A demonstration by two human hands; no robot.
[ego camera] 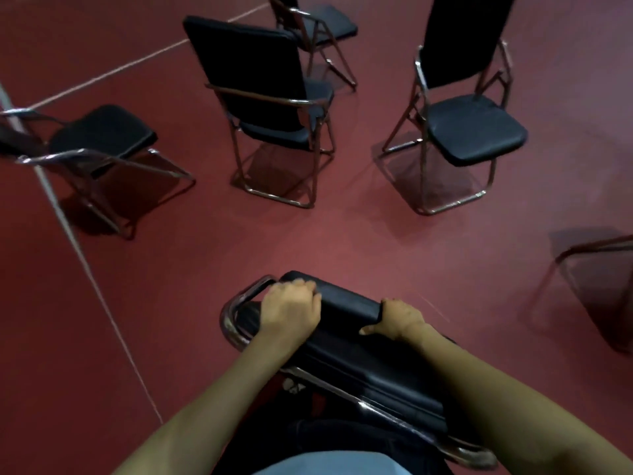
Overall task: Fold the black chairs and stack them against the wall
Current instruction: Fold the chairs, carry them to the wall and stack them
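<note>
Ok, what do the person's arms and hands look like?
The left hand and right hand are bare: no gloves, rings or watch show. The left forearm and right forearm are uncovered, no sleeve in view. A pale blue garment shows at the bottom edge.

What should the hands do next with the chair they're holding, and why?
Probably lift the folded chair and carry it to the wall, which is out of view. The left hand and right hand both grip its padded top, and the seat and back look pressed flat together, so folding seems done. Other chairs, like the open chair ahead, stand unfolded.
</note>
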